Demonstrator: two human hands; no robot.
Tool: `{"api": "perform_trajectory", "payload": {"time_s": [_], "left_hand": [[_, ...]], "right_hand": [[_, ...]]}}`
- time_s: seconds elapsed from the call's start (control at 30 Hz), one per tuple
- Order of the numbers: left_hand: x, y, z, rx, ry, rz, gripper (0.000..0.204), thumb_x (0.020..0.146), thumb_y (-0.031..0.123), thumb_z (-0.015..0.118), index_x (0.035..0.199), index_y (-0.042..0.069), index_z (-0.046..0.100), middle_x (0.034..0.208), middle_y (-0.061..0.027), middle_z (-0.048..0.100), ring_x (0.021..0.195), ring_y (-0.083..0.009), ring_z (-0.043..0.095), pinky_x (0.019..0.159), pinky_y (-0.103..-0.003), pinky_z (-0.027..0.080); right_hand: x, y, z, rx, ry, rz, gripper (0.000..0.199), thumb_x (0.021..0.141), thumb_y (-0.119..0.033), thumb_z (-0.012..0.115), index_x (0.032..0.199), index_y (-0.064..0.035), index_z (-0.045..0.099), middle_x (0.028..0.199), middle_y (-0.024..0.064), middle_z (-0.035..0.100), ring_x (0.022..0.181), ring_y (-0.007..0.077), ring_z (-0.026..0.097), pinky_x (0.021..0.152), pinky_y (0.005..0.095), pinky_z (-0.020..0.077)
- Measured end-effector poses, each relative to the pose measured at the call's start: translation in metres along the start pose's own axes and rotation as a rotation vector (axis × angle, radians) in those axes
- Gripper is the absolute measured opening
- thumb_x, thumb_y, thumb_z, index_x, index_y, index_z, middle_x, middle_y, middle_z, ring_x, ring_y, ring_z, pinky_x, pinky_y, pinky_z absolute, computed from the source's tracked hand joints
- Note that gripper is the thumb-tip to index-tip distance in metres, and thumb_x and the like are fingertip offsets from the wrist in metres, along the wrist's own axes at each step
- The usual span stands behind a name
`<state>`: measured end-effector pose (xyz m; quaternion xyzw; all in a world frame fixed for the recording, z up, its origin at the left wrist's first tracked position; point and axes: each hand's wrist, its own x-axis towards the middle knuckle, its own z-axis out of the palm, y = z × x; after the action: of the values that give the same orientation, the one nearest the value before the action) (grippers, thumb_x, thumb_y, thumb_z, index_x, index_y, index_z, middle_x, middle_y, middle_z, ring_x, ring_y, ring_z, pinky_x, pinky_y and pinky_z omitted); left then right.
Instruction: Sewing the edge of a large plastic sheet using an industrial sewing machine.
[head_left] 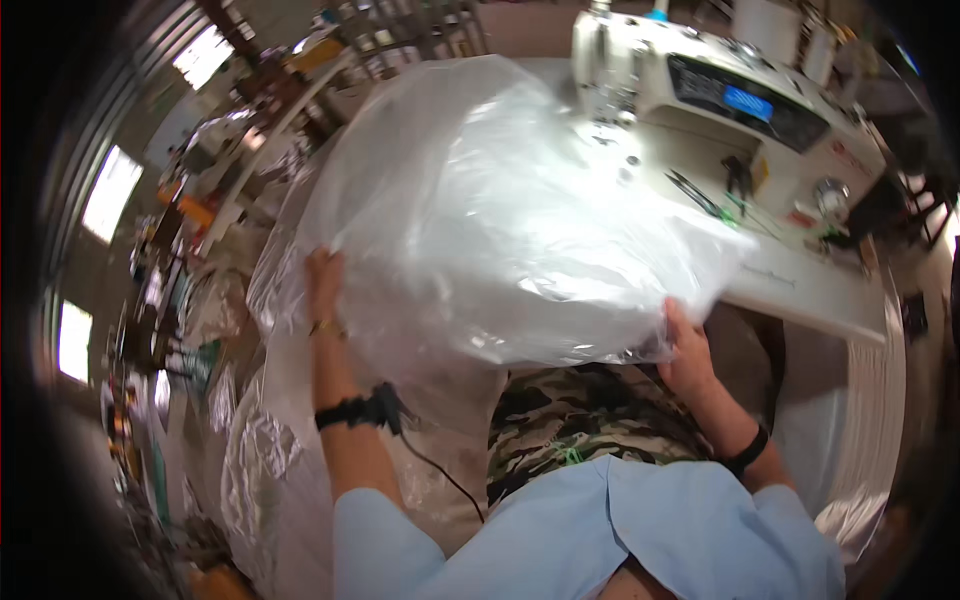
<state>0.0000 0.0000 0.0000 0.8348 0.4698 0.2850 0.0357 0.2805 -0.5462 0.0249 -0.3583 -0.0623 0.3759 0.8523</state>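
A large sheet of clear plastic film point(480, 220), puffed up and shiny, spreads over the sewing table and down over my lap. My left hand point(325, 283) is closed at the sheet's left side, with its fingertips partly lost against the film. At the near right corner, my right hand point(690, 352) grips the gathered edge, thumb on top. The film's far right part lies beneath the head of a white sewing machine point(745, 85), in the bright light around its needle area. Whether the film is under the presser foot I cannot tell.
Small thread snips point(702, 195) and a dark tool point(738, 178) lie on the machine bed. More crumpled plastic film point(265, 450) hangs at the left. A black cable point(440, 468) runs from my left wrist strap. Cluttered shelves stand farther left.
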Motion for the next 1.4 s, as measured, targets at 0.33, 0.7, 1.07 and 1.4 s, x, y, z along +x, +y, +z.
{"api": "perform_trajectory", "payload": {"time_s": [0.33, 0.7, 1.07, 1.4], "left_hand": [[-0.183, -0.026, -0.082, 0.269, -0.371, -0.087, 0.021, 0.085, 0.018, 0.059, 0.080, -0.001, 0.066, 0.076, -0.0216, 0.066, 0.073, -0.0355, 0.065, 0.070, -0.047, 0.049], [-0.091, 0.335, -0.091, -0.503, -0.268, 0.696, 0.027, 0.096, 0.012, 0.055, 0.117, -0.004, 0.063, 0.118, -0.0229, 0.065, 0.109, -0.0384, 0.062, 0.095, -0.039, 0.049], [-0.027, 0.339, 0.044, -0.315, -0.327, 0.579, 0.038, 0.095, 0.033, 0.061, 0.118, 0.004, 0.068, 0.129, -0.0158, 0.063, 0.122, -0.0337, 0.058, 0.101, -0.038, 0.046], [-0.019, 0.295, 0.043, -0.418, -0.380, 0.557, 0.045, 0.092, 0.032, 0.067, 0.125, 0.002, 0.064, 0.140, -0.0129, 0.056, 0.137, -0.0282, 0.046, 0.109, -0.037, 0.042]], "right_hand": [[0.046, -0.005, 0.019, -0.099, 0.060, 0.098, 0.031, 0.098, -0.018, 0.060, 0.123, 0.0002, 0.055, 0.109, 0.0074, 0.064, 0.097, 0.0169, 0.063, 0.084, 0.0344, 0.0522], [0.070, -0.019, 0.043, -0.261, 0.036, 0.119, 0.027, 0.098, -0.020, 0.061, 0.117, -0.0014, 0.059, 0.103, 0.0058, 0.064, 0.091, 0.0147, 0.062, 0.082, 0.0363, 0.0541], [0.029, 0.050, -0.054, -0.036, -0.223, 0.244, 0.053, 0.100, -0.038, 0.057, 0.141, -0.0069, 0.045, 0.131, 0.0043, 0.058, 0.119, 0.0190, 0.055, 0.103, 0.0394, 0.0451], [-0.016, -0.011, -0.009, -0.600, -0.463, 0.533, 0.055, 0.091, -0.029, 0.071, 0.136, -0.0013, 0.053, 0.128, 0.0078, 0.060, 0.117, 0.0176, 0.054, 0.104, 0.0348, 0.0410]]}}
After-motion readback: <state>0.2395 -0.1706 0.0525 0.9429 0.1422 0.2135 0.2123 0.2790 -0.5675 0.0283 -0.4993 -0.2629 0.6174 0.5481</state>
